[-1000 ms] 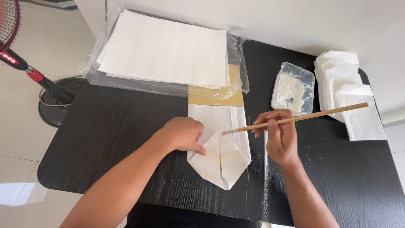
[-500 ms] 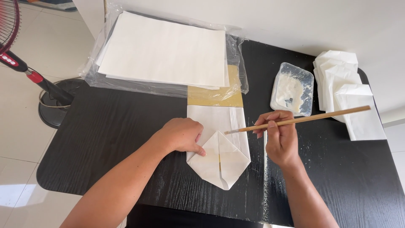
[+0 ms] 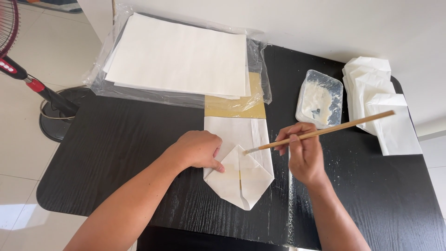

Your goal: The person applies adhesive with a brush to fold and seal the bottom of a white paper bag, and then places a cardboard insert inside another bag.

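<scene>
While the left hand (image 3: 197, 149) presses flat on a folded white paper bag (image 3: 239, 160), fingertips pinning the upper left edge of its folded flap, the right hand (image 3: 302, 151) grips a long wooden-handled brush (image 3: 320, 132) between thumb and fingers.

Item, paper bag: lies near the middle of the black wood-grain table (image 3: 116, 153), its pointed folded end toward 6 o'clock, a tan strip (image 3: 234, 104) at its 12 o'clock end.

Item, brush: tip rests on the flap's peak; handle slants up toward 2 o'clock, passing over the right hand.

Item, clear plastic tray (image 3: 319, 97) smeared with white paste: at 1 o'clock from the bag, just beyond the right hand, apart from it.

Item, stack of large white sheets (image 3: 181, 56) lying on a clear plastic wrapper (image 3: 258, 69): at 11 to 12 o'clock, the wrapper's near edge overlapping the tan strip.

Item, pile of folded white paper bags (image 3: 376, 93): at 2 o'clock, by the table's far right edge; the brush handle's end shows in front of it.

Item, standing fan (image 3: 28, 79), red and black stem with round dark base: on the pale tiled floor at 9 to 10 o'clock, off the table.
</scene>
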